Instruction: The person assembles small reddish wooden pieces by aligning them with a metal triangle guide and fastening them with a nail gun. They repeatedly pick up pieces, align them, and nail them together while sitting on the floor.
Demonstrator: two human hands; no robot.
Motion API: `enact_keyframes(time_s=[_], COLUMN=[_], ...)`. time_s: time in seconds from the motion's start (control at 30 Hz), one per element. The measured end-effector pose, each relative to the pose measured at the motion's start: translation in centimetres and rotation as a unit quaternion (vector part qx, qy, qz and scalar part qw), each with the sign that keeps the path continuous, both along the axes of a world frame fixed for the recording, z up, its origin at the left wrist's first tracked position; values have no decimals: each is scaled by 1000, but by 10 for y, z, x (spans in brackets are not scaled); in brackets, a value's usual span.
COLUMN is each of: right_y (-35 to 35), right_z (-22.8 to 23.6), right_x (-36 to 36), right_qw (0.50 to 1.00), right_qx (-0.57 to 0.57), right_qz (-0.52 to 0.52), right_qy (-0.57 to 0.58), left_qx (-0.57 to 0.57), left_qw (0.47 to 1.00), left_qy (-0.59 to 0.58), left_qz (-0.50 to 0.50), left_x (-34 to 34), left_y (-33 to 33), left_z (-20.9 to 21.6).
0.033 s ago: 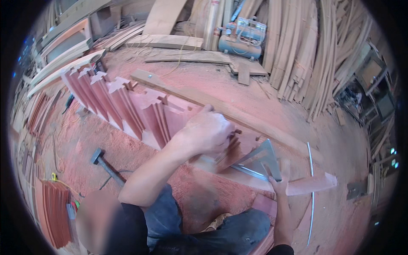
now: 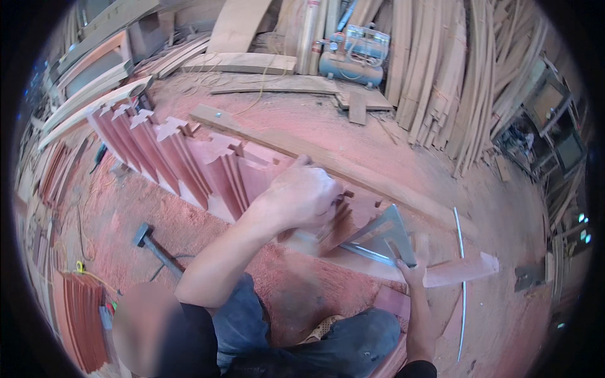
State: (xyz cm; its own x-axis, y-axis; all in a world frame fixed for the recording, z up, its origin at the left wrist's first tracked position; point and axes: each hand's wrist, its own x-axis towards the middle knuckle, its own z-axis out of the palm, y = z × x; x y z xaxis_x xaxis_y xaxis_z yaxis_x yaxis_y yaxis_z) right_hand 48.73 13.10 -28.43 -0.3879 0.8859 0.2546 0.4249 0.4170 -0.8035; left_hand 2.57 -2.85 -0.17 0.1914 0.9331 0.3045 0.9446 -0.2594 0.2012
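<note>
A long reddish profiled wooden piece (image 2: 211, 174) with stepped, grooved parts lies slantwise across the floor in front of me. Over its right half, my left hand (image 2: 304, 194) is closed; what its fingers grip is hidden. Just below that fist is a short grooved part (image 2: 336, 230). My right hand (image 2: 413, 271) pinches the lower corner of a metal triangular set square (image 2: 397, 228). Its base lies along the right end of the wood, beside the grooved part.
A plank (image 2: 277, 138) lies along the far side. A hammer (image 2: 154, 246) rests at left, near stacked reddish strips (image 2: 82, 321). On the right is a thin metal rod (image 2: 461, 277). An air compressor (image 2: 356, 55) and leaning boards (image 2: 441, 82) stand at the back.
</note>
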Motion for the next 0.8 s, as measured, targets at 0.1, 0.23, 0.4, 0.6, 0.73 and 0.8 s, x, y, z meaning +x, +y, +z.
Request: enact_keyframes(time_s=[0.1, 0.23, 0.4, 0.6, 0.73, 0.8], right_y=[2, 9, 27, 93, 132, 140], right_z=[-4, -12, -15, -11, -39, -65], right_x=[5, 2, 1, -19, -38, -40], right_qw=[1000, 999, 998, 973, 923, 897], right_qx=[15, 22, -18, -108, -320, -382], right_qz=[2, -4, -47, -201, -214, -223], right_qy=[-13, -30, 29, -20, -12, -4], left_qx=[-21, 1, 40, -7, -44, -17], left_qw=[1000, 1000, 999, 1000, 999, 999], left_qy=[9, 24, 11, 19, 14, 22], left_qz=[10, 9, -4, 11, 25, 22], left_x=[0, -3, -6, -4, -2, -1], left_y=[0, 3, 3, 2, 5, 5], left_z=[1, -1, -3, -1, -2, -1])
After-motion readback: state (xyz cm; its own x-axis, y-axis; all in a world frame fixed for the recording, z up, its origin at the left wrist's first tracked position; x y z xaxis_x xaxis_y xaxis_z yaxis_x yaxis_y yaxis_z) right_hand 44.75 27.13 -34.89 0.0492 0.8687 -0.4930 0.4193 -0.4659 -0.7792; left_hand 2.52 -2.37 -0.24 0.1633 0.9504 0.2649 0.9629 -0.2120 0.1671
